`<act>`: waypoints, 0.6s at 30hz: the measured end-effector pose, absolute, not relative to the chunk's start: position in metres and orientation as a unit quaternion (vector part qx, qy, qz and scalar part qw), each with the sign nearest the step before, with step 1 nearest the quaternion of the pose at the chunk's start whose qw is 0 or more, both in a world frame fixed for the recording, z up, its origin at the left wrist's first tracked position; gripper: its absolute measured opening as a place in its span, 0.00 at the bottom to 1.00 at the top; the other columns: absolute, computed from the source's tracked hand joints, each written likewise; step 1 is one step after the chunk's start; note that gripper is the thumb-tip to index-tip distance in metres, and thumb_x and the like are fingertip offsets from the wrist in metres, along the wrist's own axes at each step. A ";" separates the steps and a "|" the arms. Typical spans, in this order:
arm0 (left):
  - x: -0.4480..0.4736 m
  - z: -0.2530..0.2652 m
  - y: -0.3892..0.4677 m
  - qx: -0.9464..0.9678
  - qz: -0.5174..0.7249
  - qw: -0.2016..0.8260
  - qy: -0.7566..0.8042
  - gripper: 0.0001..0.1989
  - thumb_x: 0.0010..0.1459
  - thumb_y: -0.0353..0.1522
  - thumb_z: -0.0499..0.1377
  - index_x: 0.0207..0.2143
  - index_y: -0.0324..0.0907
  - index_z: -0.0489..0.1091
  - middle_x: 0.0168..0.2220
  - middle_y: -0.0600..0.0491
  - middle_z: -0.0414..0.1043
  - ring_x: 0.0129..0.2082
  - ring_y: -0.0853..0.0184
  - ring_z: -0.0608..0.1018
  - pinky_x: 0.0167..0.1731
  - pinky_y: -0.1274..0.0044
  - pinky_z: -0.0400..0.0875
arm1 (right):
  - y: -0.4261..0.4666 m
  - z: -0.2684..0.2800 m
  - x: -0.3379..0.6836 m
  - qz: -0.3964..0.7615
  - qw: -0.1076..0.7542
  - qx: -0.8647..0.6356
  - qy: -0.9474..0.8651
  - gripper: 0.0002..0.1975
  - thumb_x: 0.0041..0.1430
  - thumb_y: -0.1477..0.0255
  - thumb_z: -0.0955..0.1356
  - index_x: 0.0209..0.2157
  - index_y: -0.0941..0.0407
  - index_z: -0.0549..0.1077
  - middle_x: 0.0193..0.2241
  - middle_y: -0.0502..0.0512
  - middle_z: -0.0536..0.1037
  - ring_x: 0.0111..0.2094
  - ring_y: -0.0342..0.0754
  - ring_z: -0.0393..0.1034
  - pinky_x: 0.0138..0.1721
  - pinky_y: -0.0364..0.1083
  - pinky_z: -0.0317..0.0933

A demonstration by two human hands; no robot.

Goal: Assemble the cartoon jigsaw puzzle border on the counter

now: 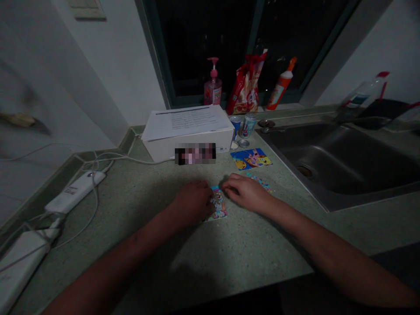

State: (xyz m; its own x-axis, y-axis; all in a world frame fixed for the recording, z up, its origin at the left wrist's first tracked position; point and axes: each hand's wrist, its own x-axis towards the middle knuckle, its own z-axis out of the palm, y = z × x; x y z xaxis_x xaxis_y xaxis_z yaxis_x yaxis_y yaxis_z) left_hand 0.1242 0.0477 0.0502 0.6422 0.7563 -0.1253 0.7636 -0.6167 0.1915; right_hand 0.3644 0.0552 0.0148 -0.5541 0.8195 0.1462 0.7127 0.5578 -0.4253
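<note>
My left hand (195, 201) rests on the left part of a small colourful cartoon picture (219, 208) on the counter. Its fingers lie bent over the picture and cover that side; the fingertips are partly hidden. Just right of the picture's top edge hovers my right hand (247, 192), fingers curled in and pressed together. Whatever sits between those fingertips is too small and dark to make out. Small colourful pieces (259, 180) lie behind my right hand, partly covered by it. Farther back is a blue and yellow cartoon card (252, 159), flat on the counter.
A white box (187, 140) with a printed sheet on top stands behind, a blurred-out phone-like object (195, 154) before it. Two cans (248, 125) are beside the box. A steel sink (354, 162) lies right; white power strips (75, 190) and cables left. Bottles and a red bag (246, 85) line the windowsill.
</note>
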 end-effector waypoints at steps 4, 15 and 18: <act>0.124 0.047 0.049 0.892 -0.010 0.112 0.438 0.07 0.66 0.30 0.62 0.39 0.40 0.81 0.40 0.46 0.80 0.44 0.56 0.80 0.48 0.67 0.74 | 0.054 0.016 0.365 0.159 0.153 -0.451 -0.865 0.10 0.73 0.77 0.67 0.44 0.54 0.83 0.41 0.58 0.81 0.44 0.53 0.77 0.44 0.49 0.65; 0.126 0.045 0.048 0.895 0.001 0.110 0.432 0.05 0.63 0.30 0.62 0.38 0.40 0.79 0.40 0.45 0.80 0.42 0.54 0.80 0.46 0.65 0.76 | 0.052 0.017 0.365 0.161 0.131 -0.464 -0.861 0.10 0.73 0.77 0.67 0.44 0.55 0.83 0.42 0.58 0.81 0.42 0.51 0.76 0.42 0.48 0.62; 0.126 0.047 0.048 0.899 0.016 0.103 0.425 0.05 0.63 0.29 0.62 0.36 0.40 0.78 0.38 0.45 0.79 0.41 0.55 0.80 0.46 0.64 0.76 | 0.053 0.014 0.367 0.164 0.135 -0.458 -0.863 0.10 0.73 0.77 0.67 0.45 0.54 0.82 0.43 0.57 0.82 0.42 0.51 0.76 0.42 0.48 0.62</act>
